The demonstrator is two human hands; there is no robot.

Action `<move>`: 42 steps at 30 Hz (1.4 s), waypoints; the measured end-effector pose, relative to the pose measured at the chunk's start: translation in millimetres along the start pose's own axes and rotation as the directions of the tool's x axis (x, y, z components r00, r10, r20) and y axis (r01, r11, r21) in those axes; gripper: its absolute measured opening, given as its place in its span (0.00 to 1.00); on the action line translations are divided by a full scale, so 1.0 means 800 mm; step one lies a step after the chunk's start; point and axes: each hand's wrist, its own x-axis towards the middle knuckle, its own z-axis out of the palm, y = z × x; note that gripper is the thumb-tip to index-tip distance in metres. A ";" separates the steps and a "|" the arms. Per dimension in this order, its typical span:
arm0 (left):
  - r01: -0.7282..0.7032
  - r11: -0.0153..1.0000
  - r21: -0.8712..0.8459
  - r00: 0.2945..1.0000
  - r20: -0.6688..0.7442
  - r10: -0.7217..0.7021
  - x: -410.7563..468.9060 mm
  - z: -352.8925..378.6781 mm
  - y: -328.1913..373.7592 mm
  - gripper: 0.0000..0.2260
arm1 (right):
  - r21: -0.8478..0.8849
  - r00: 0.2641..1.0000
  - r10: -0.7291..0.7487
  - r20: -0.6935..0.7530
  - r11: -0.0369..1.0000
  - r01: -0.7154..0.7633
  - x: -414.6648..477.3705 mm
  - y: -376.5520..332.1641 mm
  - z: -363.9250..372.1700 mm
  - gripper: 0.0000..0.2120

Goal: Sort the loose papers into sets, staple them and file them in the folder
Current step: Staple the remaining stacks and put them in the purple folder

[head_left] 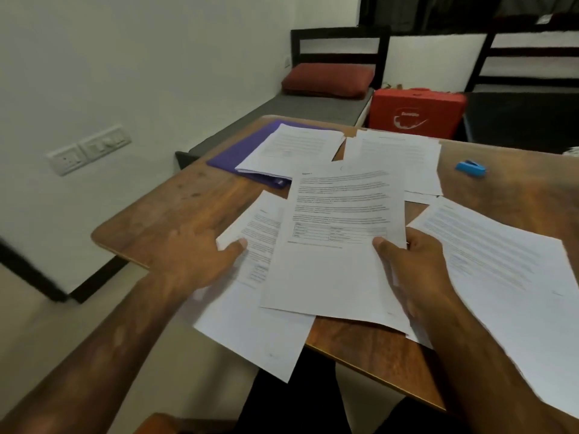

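Observation:
My right hand [413, 270] pinches a printed sheet with a small table [338, 239] by its right edge, thumb on top, holding it just above the wooden table [194, 205]. My left hand [200, 258] holds another printed sheet [250, 321] by its left edge; this sheet hangs over the table's near edge and lies partly under the first. A purple folder [238, 151] lies at the far left with a paper set [291, 148] on it. A second pile [404, 158] sits behind the held sheet. One more sheet [507, 270] lies at the right. A blue stapler [470, 168] rests far right.
A red case [416, 112] stands behind the table beside a bench with a red cushion [327, 80]. Dark chair backs [340, 47] rise beyond it. A wall with power sockets [89, 148] runs along the left.

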 end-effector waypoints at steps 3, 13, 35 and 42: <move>0.026 0.994 0.108 0.996 0.084 -0.035 -0.006 0.005 0.003 0.37 | -0.058 0.999 -0.038 0.010 0.998 0.039 -0.002 0.002 -0.001 0.11; -0.012 1.000 -0.012 0.999 -0.049 0.011 0.008 0.023 0.004 0.23 | -0.193 0.997 -0.072 0.019 0.978 0.074 -0.001 0.007 0.003 0.10; 0.147 -0.033 -0.989 0.989 0.147 0.000 0.020 -0.033 -0.074 0.18 | -0.133 0.995 0.062 0.084 0.990 -0.051 -0.006 -0.028 0.020 0.09; 0.041 0.239 -0.970 0.960 0.105 0.260 0.000 0.002 0.004 0.16 | 0.097 0.948 0.083 0.306 0.988 -0.118 -0.026 -0.051 0.061 0.09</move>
